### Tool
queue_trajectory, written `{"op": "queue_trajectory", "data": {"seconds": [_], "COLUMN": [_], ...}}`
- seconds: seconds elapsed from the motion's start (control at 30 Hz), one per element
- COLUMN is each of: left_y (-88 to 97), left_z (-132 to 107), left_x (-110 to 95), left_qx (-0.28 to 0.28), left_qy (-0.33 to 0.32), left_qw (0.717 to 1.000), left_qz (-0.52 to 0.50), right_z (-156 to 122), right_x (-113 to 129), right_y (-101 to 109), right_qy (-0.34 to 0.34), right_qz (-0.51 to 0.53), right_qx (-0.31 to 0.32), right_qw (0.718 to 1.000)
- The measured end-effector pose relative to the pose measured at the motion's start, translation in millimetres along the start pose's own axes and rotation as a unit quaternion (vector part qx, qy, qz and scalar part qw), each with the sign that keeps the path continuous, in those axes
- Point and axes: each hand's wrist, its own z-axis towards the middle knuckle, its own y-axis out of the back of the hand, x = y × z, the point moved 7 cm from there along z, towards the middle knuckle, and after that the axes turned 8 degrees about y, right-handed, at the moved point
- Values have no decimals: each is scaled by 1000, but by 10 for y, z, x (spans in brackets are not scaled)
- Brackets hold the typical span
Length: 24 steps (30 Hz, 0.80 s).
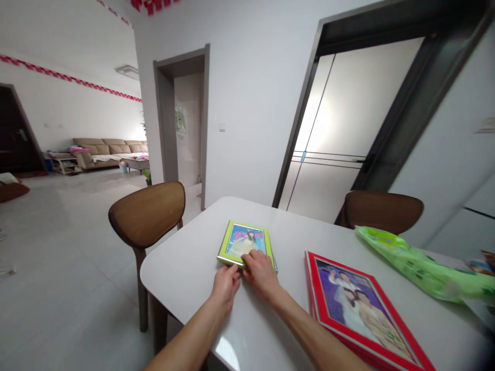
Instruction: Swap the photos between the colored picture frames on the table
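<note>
While the right hand (pixel 261 269) grasps one green photo album (pixel 244 240) by its near edge, the left hand (pixel 225 284) touches it, grip unclear. One red photo album (pixel 358 306) shares the surface (pixel 185 263).

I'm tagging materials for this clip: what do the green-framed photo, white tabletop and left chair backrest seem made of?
Green-framed photo: perhaps glossy plastic or laminated card; its near edge shines.
White tabletop: possibly polished stone or glass; smooth, with a bright reflection by the near edge.
Left chair backrest: likely wood, satin finish; brown, with faint grain-like streaks.
</note>
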Motion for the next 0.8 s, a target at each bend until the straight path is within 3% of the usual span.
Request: {"op": "queue_trajectory", "data": {"seconds": [0.17,0.27,0.37,0.47,0.5,0.57,0.67,0.73,0.8], "left_y": [-44,-53,-41,-104,-143,-227,-309,-311,-291], "left_z": [-326,-622,-924,-1255,-1374,-1629,-1964,-2058,-2087], "left_x": [-118,-211,-322,-470,-519,-595,-557,-451,-352], "left_qx": [25,40,51,80,90,107,129,129,117], "left_qy": [-69,-112,-144,-221,-266,-389,-566,-620,-642], "left_qw": [994,989,986,967,944,863,687,596,546], "left_qz": [-84,-90,-60,96,171,306,436,494,525], "right_z": [-321,-453,-544,-665,-721,-854,-1079,-1212,-1313], "right_x": [315,332,240,218,233,273,301,289,256], "right_y": [149,283,430,595,658,763,773,695,591], "right_qy": [19,-13,-89,-161,-178,-209,-272,-311,-335], "right_qz": [33,162,349,497,536,606,685,705,711], "right_qx": [8,-27,-83,-136,-156,-191,-204,-186,-167], "right_qw": [999,986,929,842,811,743,645,610,595]}}
